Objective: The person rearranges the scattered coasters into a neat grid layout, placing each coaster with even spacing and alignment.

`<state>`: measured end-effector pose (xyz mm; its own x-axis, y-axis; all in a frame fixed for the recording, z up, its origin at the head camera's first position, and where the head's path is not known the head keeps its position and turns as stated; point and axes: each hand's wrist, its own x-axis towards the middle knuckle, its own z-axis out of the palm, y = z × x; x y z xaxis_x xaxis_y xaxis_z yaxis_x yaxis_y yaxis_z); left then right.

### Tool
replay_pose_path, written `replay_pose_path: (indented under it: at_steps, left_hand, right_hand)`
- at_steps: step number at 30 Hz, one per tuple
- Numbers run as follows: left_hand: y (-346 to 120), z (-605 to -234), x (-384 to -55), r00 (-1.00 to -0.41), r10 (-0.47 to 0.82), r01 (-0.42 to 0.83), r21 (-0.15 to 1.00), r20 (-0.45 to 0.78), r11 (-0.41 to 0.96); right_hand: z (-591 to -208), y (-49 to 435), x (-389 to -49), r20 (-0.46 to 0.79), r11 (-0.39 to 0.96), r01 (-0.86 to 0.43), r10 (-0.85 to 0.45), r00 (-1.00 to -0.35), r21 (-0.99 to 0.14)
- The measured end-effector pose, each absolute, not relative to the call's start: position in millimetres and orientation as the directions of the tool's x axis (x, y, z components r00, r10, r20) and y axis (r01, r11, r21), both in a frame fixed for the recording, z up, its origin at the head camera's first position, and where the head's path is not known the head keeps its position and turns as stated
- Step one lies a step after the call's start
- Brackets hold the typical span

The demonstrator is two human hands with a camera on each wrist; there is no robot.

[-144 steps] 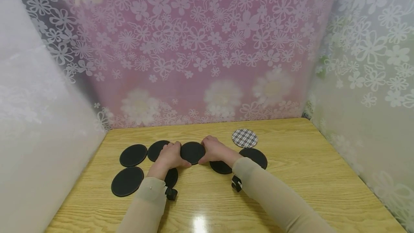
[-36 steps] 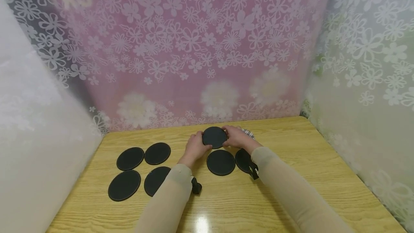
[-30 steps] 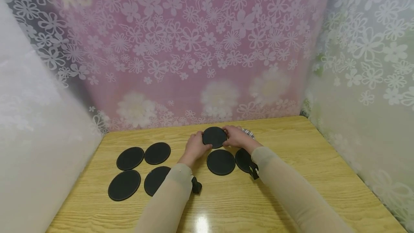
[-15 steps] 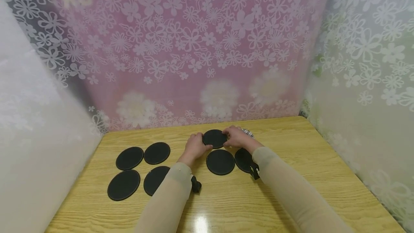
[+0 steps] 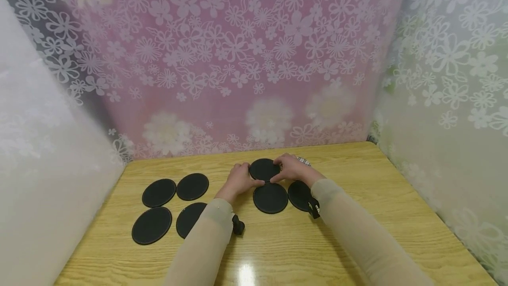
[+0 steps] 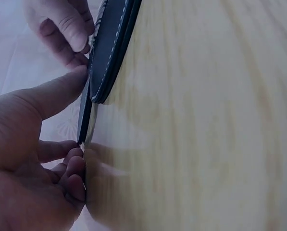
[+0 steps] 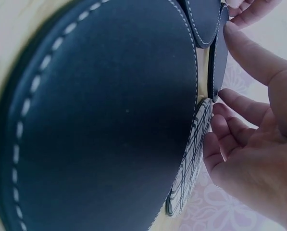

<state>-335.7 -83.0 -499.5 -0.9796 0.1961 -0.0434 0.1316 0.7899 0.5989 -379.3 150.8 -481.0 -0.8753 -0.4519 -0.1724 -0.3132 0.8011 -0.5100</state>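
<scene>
Head view: left hand [image 5: 239,179] and right hand [image 5: 293,169] clamp opposite edges of a black coaster [image 5: 264,169], just behind a second coaster [image 5: 270,199] on the desk [image 5: 278,250]. Left wrist view: thumb and fingers meet the coaster's rim. Right wrist view: the opposite grip, near a plaid coaster [image 7: 195,149].

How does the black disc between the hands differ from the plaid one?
The black disc has a plain face; the plaid disc has dark lines crossing on white. The left hand and right hand hold the black disc; in the head view, the right hand partly hides the plaid disc. Both are round.
</scene>
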Motion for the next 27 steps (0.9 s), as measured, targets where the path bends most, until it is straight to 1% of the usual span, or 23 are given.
replay_pose_path:
  at_steps: [7, 13, 18, 27]
  left_hand:
    - [-83, -499, -335, -0.977, 0.207, 0.141, 0.591, -0.045, 0.794]
    - [-82, -498, -333, -0.98, 0.195, 0.137, 0.578, -0.039, 0.805]
    - [-82, -498, -331, -0.981, 0.189, 0.132, 0.58, -0.039, 0.804]
    - [-81, -497, -331, -0.982, 0.184, 0.125, 0.583, -0.042, 0.803]
  right_hand:
    - [-485, 153, -385, -0.177, 0.809, -0.325, -0.458, -0.871, -0.49]
    - [-481, 151, -379, -0.186, 0.816, -0.312, -0.446, -0.876, -0.487]
    - [-477, 150, -374, -0.169, 0.809, -0.315, -0.446, -0.879, -0.496]
    - [-476, 150, -373, -0.163, 0.81, -0.317, -0.444, -0.881, -0.493]
